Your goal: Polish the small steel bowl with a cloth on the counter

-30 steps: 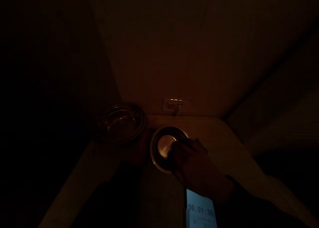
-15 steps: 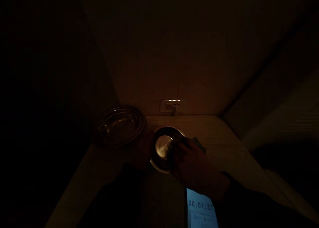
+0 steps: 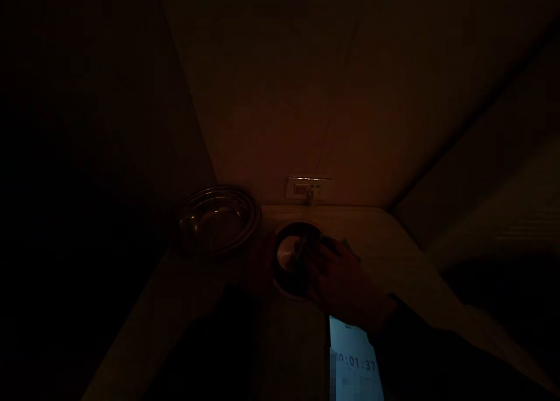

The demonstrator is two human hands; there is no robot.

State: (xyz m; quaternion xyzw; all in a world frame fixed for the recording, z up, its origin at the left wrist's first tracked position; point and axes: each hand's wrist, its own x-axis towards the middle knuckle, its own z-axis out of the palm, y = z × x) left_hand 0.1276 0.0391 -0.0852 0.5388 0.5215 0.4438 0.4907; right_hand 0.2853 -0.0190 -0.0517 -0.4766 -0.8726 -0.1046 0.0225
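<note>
Small metal bowl [image 3: 289,254] on table [image 3: 385,232], mid-view. R hand [image 3: 345,281] over its R side, fingers bent w/ dark cloth; exact grip unclear. L hand [image 3: 258,267] at L rim, too dark to tell finger spread. Larger metal dishes [image 3: 219,221] just L; lit phone [image 3: 356,360] nearer me, below R wrist.

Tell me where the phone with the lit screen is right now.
In the head view, the phone lies at the bottom edge, right of centre, just below the right hand and nearer the wearer than the round metal bowl.
</note>
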